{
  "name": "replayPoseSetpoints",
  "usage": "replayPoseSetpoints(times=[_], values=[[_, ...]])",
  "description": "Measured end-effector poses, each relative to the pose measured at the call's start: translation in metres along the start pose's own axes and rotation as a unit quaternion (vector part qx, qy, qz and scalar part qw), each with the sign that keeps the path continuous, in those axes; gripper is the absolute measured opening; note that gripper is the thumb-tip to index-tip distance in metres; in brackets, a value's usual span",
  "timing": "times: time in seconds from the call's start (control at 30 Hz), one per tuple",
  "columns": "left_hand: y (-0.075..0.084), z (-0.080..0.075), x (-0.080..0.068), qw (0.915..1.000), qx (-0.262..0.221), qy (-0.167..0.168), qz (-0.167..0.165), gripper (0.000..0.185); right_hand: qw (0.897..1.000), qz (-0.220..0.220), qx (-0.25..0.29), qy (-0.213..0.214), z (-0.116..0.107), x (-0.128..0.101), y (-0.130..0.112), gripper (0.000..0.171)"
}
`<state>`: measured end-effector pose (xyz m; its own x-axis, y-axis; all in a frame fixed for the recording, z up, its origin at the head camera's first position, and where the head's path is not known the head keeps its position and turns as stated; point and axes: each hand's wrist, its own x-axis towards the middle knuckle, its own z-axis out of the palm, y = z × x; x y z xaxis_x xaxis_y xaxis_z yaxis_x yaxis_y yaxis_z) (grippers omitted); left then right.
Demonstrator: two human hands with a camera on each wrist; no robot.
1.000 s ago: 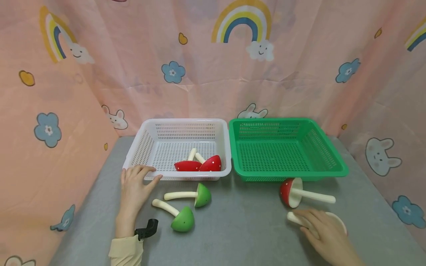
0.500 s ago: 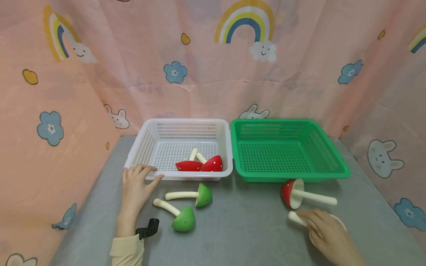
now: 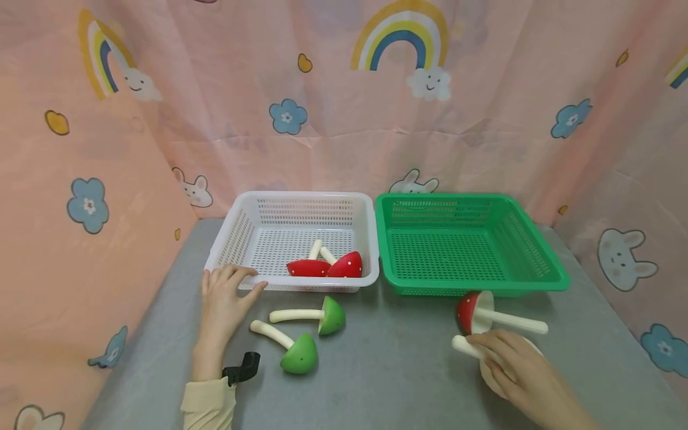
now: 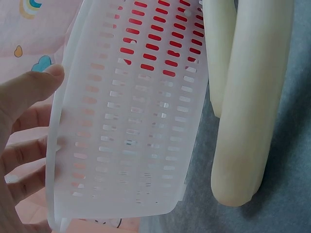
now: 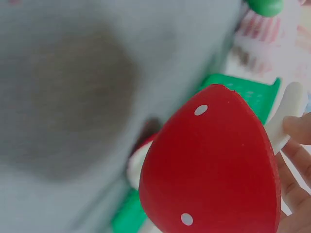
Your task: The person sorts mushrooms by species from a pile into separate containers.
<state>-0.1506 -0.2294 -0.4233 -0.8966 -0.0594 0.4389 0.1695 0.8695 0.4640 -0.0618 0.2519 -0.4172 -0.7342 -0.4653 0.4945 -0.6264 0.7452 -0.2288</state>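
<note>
My left hand [image 3: 221, 304] holds the near left rim of the white basket [image 3: 301, 284]; in the left wrist view the thumb [image 4: 54, 73] lies on the rim and the fingers reach behind it. Two red-capped toy mushrooms [image 3: 345, 266] lie in that basket. My right hand [image 3: 518, 364] grips a red toy mushroom by its pale stem [image 3: 465, 346]; its white-spotted red cap [image 5: 214, 165] fills much of the right wrist view. Just beyond, another red toy mushroom [image 3: 475, 313] lies on its side by the green basket [image 3: 473, 283].
Two green toy mushrooms [image 3: 299, 355] lie on the grey table [image 3: 387, 364] in front of the white basket, stems pointing left. The baskets stand side by side. A patterned pink curtain [image 3: 333, 161] encloses the back and sides.
My right hand has moved a little leftward and away from me with the gripped mushroom, whose stem now overlaps the view of the other red one's cap. My left hand keeps its place on the rim.
</note>
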Motion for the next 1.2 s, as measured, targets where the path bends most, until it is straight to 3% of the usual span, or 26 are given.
replayPoseSetpoints(times=[0.07, 0.1, 0.2, 0.47, 0.7, 0.8, 0.87, 1.0, 1.2], values=[[0.0, 0.0, 0.0, 1.0, 0.0, 0.002, 0.001, 0.03, 1.0, -0.01, -0.011, -0.003, -0.002, 0.009, -0.006, 0.023], [-0.001, 0.001, 0.0, 1.0, 0.001, 0.003, 0.002, 0.03, 1.0, -0.016, -0.012, -0.002, -0.003, 0.013, -0.009, 0.023], [-0.001, 0.002, 0.0, 1.0, 0.003, 0.005, 0.003, 0.03, 0.999, -0.032, -0.013, 0.003, -0.006, 0.026, -0.017, 0.045], [0.0, 0.002, 0.001, 1.0, 0.008, 0.0, 0.0, 0.03, 0.991, -0.124, 0.013, 0.056, -0.01, 0.063, -0.03, 0.037], [0.0, 0.002, 0.001, 0.9999, 0.01, 0.004, 0.004, 0.03, 0.993, -0.118, 0.015, 0.006, -0.012, 0.093, -0.036, 0.041], [-0.001, 0.002, 0.001, 0.9999, 0.012, 0.005, 0.004, 0.03, 0.992, -0.121, 0.026, -0.009, -0.01, 0.107, -0.035, 0.031], [-0.001, 0.001, 0.001, 0.9999, 0.012, 0.005, 0.002, 0.03, 0.991, -0.126, 0.041, -0.015, -0.009, 0.118, -0.035, 0.025], [0.0, 0.0, 0.001, 0.9999, 0.013, 0.002, -0.002, 0.031, 0.989, -0.121, 0.079, -0.027, -0.004, 0.138, -0.037, 0.047], [0.0, 0.0, 0.001, 0.9998, 0.017, -0.003, -0.002, 0.031, 0.981, -0.086, 0.163, -0.063, 0.002, 0.173, -0.039, 0.036]])
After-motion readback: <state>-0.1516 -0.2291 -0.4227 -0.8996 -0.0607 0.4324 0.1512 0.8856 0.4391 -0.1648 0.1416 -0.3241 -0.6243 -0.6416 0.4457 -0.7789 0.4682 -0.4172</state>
